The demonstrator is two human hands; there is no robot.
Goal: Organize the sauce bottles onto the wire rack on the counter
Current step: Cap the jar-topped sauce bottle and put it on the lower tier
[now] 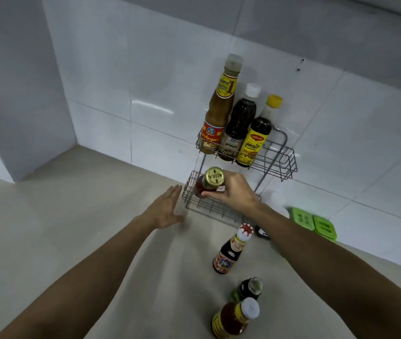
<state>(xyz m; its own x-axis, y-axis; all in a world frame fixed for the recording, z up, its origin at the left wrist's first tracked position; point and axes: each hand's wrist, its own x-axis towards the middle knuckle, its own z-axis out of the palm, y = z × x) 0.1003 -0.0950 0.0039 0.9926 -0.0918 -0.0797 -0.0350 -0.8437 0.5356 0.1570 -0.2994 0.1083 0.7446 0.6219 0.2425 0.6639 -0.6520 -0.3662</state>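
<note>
A two-tier grey wire rack (285, 162) stands on the counter against the tiled wall. Its upper shelf holds three bottles: a tan sauce (219, 111), a dark sauce with a white cap (239, 123) and a yellow-capped, yellow-labelled bottle (256, 138). My right hand (233, 192) grips a red sauce bottle with a gold lid (212, 179) at the left end of the lower shelf. My left hand (167, 209) is flat and open beside the rack's left side. Three more bottles stand on the counter: a red-and-white-capped dark one (233, 250), a dark green-tinted one (249, 288) and an amber white-capped one (233, 319).
Two green rectangular lids or dishes (314, 223) lie by the wall right of the rack, with a small dark object (263, 233) beside my right forearm. The beige counter (72, 228) stretches left to a wall corner.
</note>
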